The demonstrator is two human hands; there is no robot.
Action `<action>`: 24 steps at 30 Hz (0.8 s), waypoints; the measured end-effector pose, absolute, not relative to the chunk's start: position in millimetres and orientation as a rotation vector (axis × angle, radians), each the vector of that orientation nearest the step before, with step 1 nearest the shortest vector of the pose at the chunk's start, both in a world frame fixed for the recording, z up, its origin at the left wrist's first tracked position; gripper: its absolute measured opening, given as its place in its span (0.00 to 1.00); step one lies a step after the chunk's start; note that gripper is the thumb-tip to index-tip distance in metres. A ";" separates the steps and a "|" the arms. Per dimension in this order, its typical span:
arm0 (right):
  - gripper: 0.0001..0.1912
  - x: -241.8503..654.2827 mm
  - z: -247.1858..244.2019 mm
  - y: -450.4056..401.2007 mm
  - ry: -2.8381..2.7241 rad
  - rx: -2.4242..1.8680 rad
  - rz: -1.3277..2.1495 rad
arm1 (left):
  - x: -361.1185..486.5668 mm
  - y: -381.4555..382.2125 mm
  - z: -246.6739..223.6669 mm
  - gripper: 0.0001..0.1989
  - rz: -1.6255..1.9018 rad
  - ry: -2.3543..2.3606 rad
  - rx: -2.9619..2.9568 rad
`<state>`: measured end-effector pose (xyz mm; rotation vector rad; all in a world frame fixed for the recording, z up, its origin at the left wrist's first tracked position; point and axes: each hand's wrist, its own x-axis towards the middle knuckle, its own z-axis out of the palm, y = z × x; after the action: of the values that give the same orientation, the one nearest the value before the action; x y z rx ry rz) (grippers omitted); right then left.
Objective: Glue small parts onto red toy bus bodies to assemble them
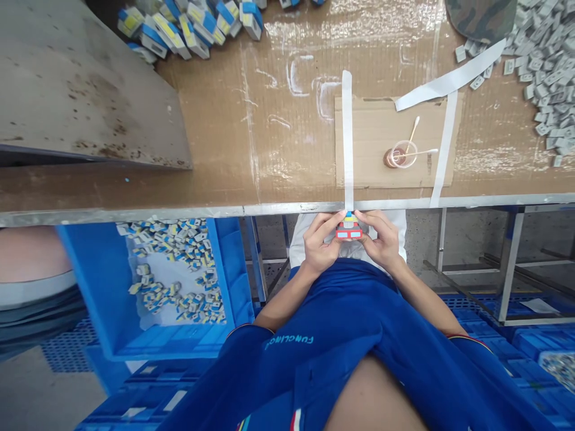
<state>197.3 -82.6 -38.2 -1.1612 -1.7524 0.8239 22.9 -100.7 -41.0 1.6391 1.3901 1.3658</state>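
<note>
Just below the table's front edge, my left hand point(322, 241) and my right hand point(380, 237) grip a small toy piece point(349, 230) from both sides. It is red and grey at the bottom, with light windows, and yellow and blue at the top. Fingertips of both hands meet its upper end, and the thumbs press near its base. On the cardboard sheet point(372, 129) beyond my hands stands a small clear cup point(398, 157) of reddish liquid with two cotton swabs. White tape strips point(347, 131) cross the sheet.
Blue, yellow and white parts point(193, 27) lie at the back left, near a metal box point(90, 90). Many grey pieces point(550, 78) cover the right side. Lower left, a blue crate point(166, 341) holds small parts beside another person point(33, 269).
</note>
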 end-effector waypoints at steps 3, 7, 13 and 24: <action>0.21 197.6 -38.9 -82.1 -1.726 -1.129 0.840 | 24.0 -100.7 -41.2 0.22 1.394 1.380 1.626; 0.24 198.4 -38.8 -80.6 -1.730 -1.082 0.829 | 24.2 -101.3 -41.4 0.21 1.385 1.399 1.642; 0.24 199.9 -38.0 -79.2 -1.771 -1.096 0.816 | 23.3 -102.7 -41.9 0.21 1.357 1.412 1.638; 0.24 202.0 -37.9 -80.2 -1.770 -1.101 0.855 | 23.6 -101.6 -40.9 0.19 1.346 1.450 1.684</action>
<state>202.0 -80.2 -37.9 -1.1011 -1.7699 0.8552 23.6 -101.6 -40.9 1.6837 1.4499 1.3459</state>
